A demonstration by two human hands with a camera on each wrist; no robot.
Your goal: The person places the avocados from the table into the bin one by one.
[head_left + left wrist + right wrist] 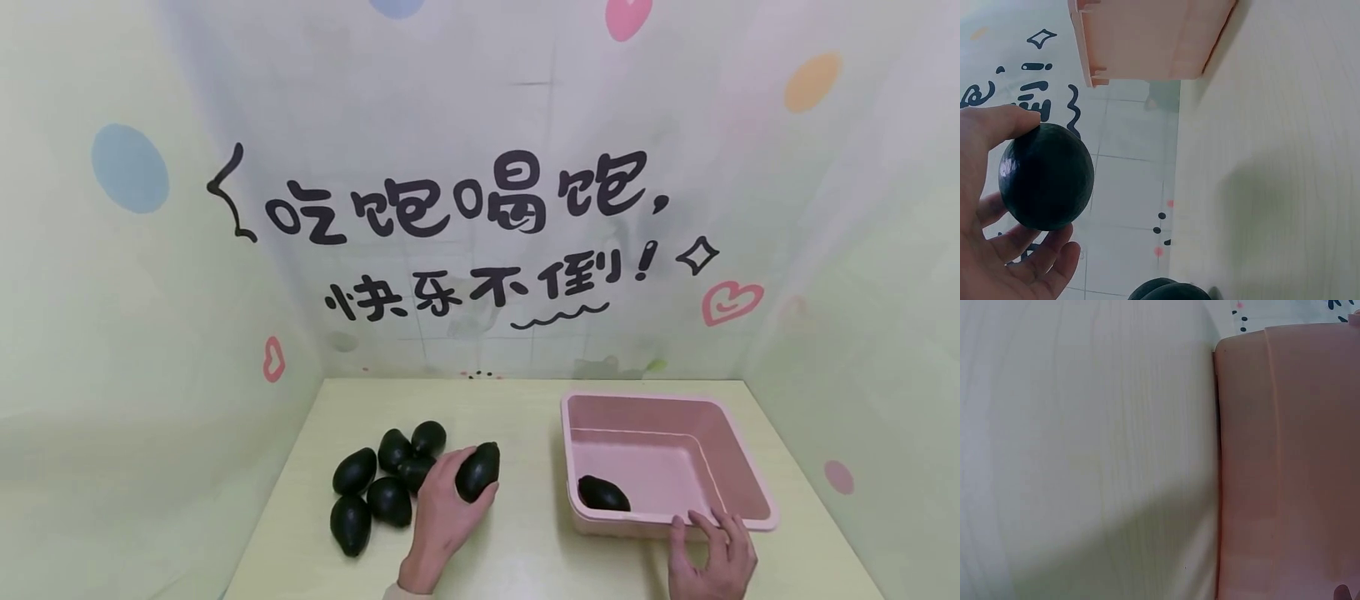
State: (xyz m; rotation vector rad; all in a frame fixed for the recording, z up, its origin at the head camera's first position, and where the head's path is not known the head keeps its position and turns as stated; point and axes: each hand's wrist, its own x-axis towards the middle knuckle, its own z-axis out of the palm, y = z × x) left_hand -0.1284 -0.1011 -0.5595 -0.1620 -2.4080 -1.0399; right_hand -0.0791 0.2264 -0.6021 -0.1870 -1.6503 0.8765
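Note:
My left hand (450, 508) holds a dark green avocado (478, 472) between thumb and fingers, raised over the table; the left wrist view shows the same avocado (1047, 177) close up. Just left of that hand lies a loose cluster of several avocados (351, 525), one partly hidden behind the hand. On the right stands a pink plastic bin (573, 454) with a single avocado (602, 493) in its near left corner. At the bin's near rim, my right hand (712, 557) grips the edge with bent fingers. Only a fingertip (1342, 592) shows in the right wrist view.
The pale wood-grain table (517, 550) carries everything. A printed cloth backdrop (480, 108) with black lettering, hearts and dots rises behind it and along both sides. Bare tabletop lies between the avocado cluster and the bin.

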